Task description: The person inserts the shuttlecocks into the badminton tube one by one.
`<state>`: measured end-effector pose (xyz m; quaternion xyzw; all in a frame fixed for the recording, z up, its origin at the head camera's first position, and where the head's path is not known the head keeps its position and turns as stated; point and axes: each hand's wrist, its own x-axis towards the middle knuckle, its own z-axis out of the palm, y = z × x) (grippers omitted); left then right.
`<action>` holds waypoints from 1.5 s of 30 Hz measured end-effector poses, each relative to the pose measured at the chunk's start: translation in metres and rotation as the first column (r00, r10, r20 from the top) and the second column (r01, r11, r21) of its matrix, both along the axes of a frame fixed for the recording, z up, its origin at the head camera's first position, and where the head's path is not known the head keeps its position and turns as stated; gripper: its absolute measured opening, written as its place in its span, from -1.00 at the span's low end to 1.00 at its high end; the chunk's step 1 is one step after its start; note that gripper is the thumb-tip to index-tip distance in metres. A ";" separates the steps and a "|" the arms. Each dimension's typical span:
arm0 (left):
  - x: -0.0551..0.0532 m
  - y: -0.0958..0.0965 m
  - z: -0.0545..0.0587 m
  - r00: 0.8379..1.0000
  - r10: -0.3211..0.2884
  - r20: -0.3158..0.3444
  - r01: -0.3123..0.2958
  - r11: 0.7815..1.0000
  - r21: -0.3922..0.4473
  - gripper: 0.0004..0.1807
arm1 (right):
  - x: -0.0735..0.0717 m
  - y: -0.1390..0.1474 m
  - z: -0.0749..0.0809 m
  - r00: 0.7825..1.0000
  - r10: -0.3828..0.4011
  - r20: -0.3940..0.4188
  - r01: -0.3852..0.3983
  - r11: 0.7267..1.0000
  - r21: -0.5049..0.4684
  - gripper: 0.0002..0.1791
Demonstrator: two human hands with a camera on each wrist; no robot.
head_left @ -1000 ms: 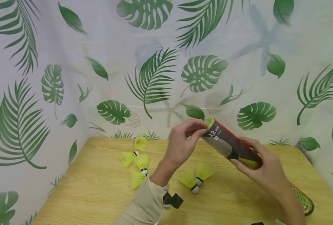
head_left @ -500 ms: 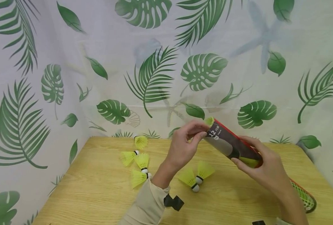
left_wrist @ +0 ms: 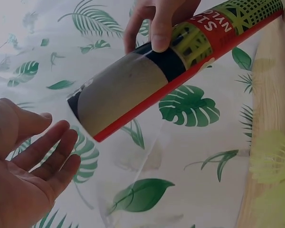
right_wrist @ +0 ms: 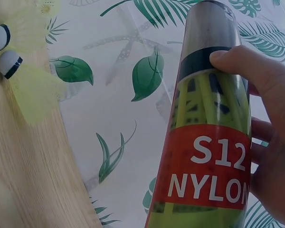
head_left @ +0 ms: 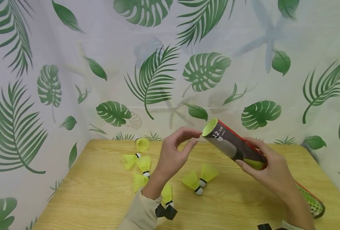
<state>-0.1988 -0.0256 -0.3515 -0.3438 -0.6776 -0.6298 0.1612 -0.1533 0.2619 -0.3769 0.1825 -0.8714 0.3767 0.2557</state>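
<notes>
My right hand (head_left: 273,169) grips a shuttlecock tube (head_left: 230,145) around its lower part and holds it tilted above the table. The tube's mouth faces up and to the left, and yellow-green shows inside the rim. Its clear wall, marked "S12 NYLON" in the right wrist view, shows yellow shuttlecock skirts (right_wrist: 209,97) within. Just left of the mouth is my left hand (head_left: 172,153), its fingers loosely bent and holding nothing. In the left wrist view a small gap separates the left fingers (left_wrist: 61,147) from the tube's rim.
Several yellow shuttlecocks (head_left: 144,164) lie at the table's left. Two more, including one shuttlecock (head_left: 191,182), lie mid-table, and another shuttlecock (head_left: 167,193) sits by the left sleeve (head_left: 142,210). The tube's netted lower end (head_left: 310,201) shows beyond the right forearm. Leaf-printed cloth (head_left: 158,73) hangs behind.
My left hand has drawn back leftward from the tube's mouth, where its fingertips were, uncovering the opening. The right hand keeps its grip, and the tube has barely moved.
</notes>
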 end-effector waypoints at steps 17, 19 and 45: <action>0.001 -0.022 -0.071 0.953 0.106 0.282 -0.001 0.937 -0.349 -0.75 | -0.003 0.006 -0.004 0.999 -0.033 0.019 0.032 0.999 0.033 -0.09; 0.000 -0.023 -0.080 0.947 0.110 0.303 0.021 0.917 -0.398 -0.76 | -0.004 0.007 -0.005 0.999 -0.030 0.021 0.029 0.999 0.032 -0.10; -0.006 -0.024 -0.105 0.917 0.093 0.388 0.161 0.804 -0.572 -0.85 | -0.003 0.013 -0.007 0.997 -0.071 0.036 0.070 0.997 0.029 -0.13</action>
